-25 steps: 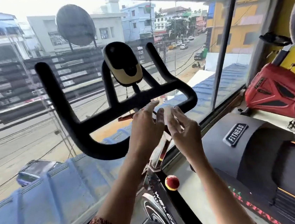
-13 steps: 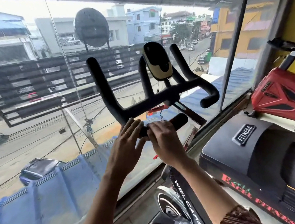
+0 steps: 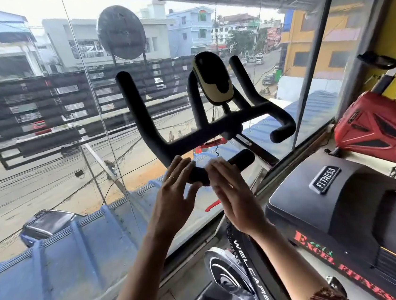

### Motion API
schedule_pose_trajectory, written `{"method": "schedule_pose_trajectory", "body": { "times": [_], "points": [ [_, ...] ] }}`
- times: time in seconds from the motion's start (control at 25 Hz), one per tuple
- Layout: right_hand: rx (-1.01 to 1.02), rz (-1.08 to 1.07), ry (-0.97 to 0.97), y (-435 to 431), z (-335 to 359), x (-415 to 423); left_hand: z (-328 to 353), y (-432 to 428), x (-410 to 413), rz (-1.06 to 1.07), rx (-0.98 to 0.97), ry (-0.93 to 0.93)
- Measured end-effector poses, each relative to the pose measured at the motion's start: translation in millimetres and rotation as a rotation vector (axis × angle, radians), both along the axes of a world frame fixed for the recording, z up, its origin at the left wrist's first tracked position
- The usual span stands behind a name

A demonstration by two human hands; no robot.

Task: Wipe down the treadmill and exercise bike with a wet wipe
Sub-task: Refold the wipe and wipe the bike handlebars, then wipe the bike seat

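Both hands are raised at the near grip of the exercise bike's black handlebar (image 3: 205, 134), just in front of the glass window (image 3: 46, 167). The left hand (image 3: 175, 196) is spread wide, fingers splayed and released, with the fingertips resting against the bend of the bar; a thin ring is seen on one finger. The right hand (image 3: 234, 195) is laid over the short near grip with fingers extended and close together, pressed flat rather than clenched. A sliver of white is glimpsed at the right fingertips, which may be the wet wipe (image 3: 219, 158), though too little is shown for that to be told for sure. Above the bar, the oval black and beige console (image 3: 214, 81) is mounted upright on its stem, with a thin cord hanging beneath it. Lower down, the bike's frame lettered WELCARE (image 3: 252, 269) and the flywheel (image 3: 224, 270) are seen between the forearms. To the right, the treadmill (image 3: 346, 207) is parked just beside the bike, its black hood marked with a FITNESS badge (image 3: 325, 178). A red machine housing (image 3: 382, 126) is set beyond it against the yellow wall.
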State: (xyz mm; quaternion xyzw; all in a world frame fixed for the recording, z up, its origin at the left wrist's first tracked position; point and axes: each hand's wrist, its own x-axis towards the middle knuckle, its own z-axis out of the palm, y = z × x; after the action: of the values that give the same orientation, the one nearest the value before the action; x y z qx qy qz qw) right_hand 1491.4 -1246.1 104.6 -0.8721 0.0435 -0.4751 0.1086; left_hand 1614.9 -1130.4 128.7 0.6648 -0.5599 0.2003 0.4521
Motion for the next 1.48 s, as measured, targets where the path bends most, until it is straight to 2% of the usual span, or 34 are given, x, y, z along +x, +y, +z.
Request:
{"method": "schedule_pose_trajectory", "body": {
  "times": [0.04,0.08,0.2,0.36,0.48,0.64,0.84,0.92,1.0,1.16,1.28,1.48],
  "points": [
    [0.031,-0.011,-0.022,-15.3,-2.9,-3.0,-0.3,-0.2,-1.0,0.004,-0.004,0.009],
    [0.153,-0.041,-0.077,-28.3,-1.9,-3.8,-0.1,0.0,-2.3,0.007,-0.006,0.016],
    [0.617,-0.147,-0.275,-48.9,6.8,5.7,-0.1,-0.2,-3.9,0.010,-0.003,0.022],
    [0.929,-0.238,-0.489,-1.8,2.9,23.1,0.1,0.0,-4.2,-0.002,-0.012,0.026],
    [1.110,-0.170,-0.583,36.2,-8.3,26.2,-1.1,-3.3,-3.7,0.004,-0.041,0.046],
    [1.110,-0.078,-0.634,54.3,-14.5,11.6,1.8,-2.3,-14.4,-0.001,-0.047,0.150],
    [1.160,-0.039,-0.655,62.9,-9.2,-28.5,4.8,-1.5,-70.3,-0.074,-0.122,0.485],
    [1.196,-0.146,-0.740,55.9,-10.2,-54.4,-2.2,-6.8,-106.6,-0.239,-0.054,0.646],
    [1.197,-0.239,-0.797,50.7,-12.7,-91.0,-15.6,-18.7,-139.2,-0.385,0.015,0.884],
    [1.124,-0.472,-0.864,46.4,-20.6,-180.0,-38.7,-54.7,-200.4,-0.495,0.109,1.156],
    [1.040,-0.683,-0.918,51.7,-27.6,-255.9,-49.7,-69.2,-264.6,-0.643,0.253,1.159],
    [0.849,-1.027,-0.856,81.9,-41.8,-368.7,-63.1,-83.4,-369.5,-0.874,0.417,1.050]
  ]
}}
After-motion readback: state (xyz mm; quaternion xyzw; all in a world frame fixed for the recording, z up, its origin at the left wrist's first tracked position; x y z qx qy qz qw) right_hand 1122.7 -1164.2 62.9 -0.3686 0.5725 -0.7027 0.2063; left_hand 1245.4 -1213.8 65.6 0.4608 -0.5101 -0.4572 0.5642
